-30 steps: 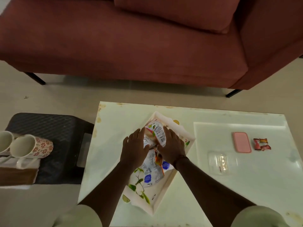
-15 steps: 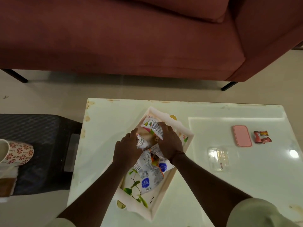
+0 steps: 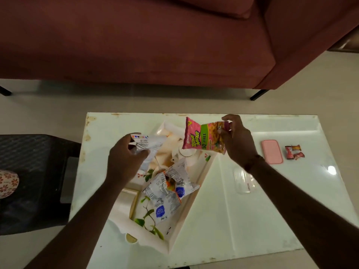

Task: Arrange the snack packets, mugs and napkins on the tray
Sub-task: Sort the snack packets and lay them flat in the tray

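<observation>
A white tray [image 3: 175,236] with a green leaf print lies at an angle on the white table [image 3: 242,220]. My right hand [image 3: 238,141] holds a pink snack packet [image 3: 204,137] up above the tray's far corner. My left hand [image 3: 124,158] grips a silver-backed snack packet [image 3: 150,146] over the tray's left side. Two more packets [image 3: 170,188] lie silver side up in the middle of the tray. At the left edge, part of a flowered mug [image 3: 7,182] shows on a dark stool [image 3: 35,171].
A pink flat case [image 3: 272,151] and small red wrapped sweets [image 3: 294,152] lie at the table's right. A clear plastic box [image 3: 243,180] sits right of the tray. A dark red sofa [image 3: 155,39] stands beyond the table.
Both hands were pressed on the packets in the tray. Now each has lifted a packet: the right raised the pink one up and right, the left pulled a silver one leftward.
</observation>
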